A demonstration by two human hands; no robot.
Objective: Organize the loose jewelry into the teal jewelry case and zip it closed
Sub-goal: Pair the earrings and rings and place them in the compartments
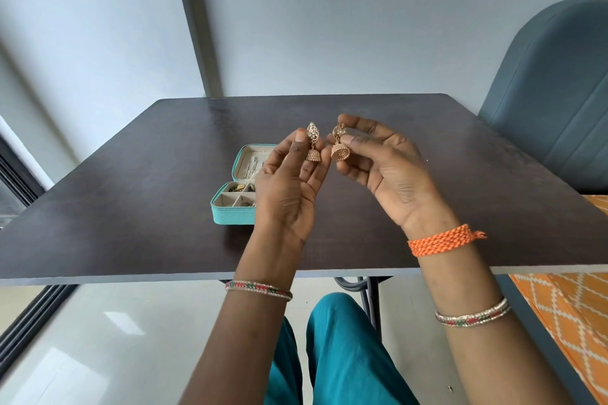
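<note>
The left hand (pixel 289 187) pinches one gold earring (pixel 312 143) by its top, and the right hand (pixel 385 171) pinches its twin (pixel 339 145) likewise, so both bells hang free, probably being matched as a pair. At about eight o'clock from them, partly behind the left hand, the case (pixel 230 207) lies open on the desk (pixel 131 207), with several compartments already holding jewelry.

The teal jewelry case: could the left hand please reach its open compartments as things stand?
Probably yes. The teal jewelry case lies open, directly beyond the left hand, nothing lying between; but that hand already pinches an earring.
</note>
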